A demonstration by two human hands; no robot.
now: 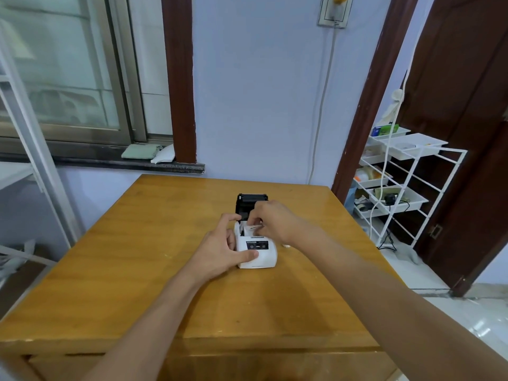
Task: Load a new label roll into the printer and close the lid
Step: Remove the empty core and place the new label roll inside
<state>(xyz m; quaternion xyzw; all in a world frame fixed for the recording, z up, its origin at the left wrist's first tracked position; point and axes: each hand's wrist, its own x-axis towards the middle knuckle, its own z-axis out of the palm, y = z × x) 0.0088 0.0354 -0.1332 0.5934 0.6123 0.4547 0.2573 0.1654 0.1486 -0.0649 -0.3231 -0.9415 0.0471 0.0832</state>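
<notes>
A small white label printer (264,257) sits in the middle of the wooden table (137,270). Its black lid (251,200) stands open and upright at the back. My left hand (222,251) grips the printer's left side, thumb on its front top, index finger stretched toward the lid. My right hand (272,220) hovers over the open compartment, fingers pinched on the white label roll (251,227), whose paper end shows just under the fingertips. Most of the roll is hidden by my right hand.
A small white object (286,245) lies on the table right of the printer. A white wire rack (398,188) with trays stands at the right beyond the table edge. A window sill (110,160) runs behind the table on the left.
</notes>
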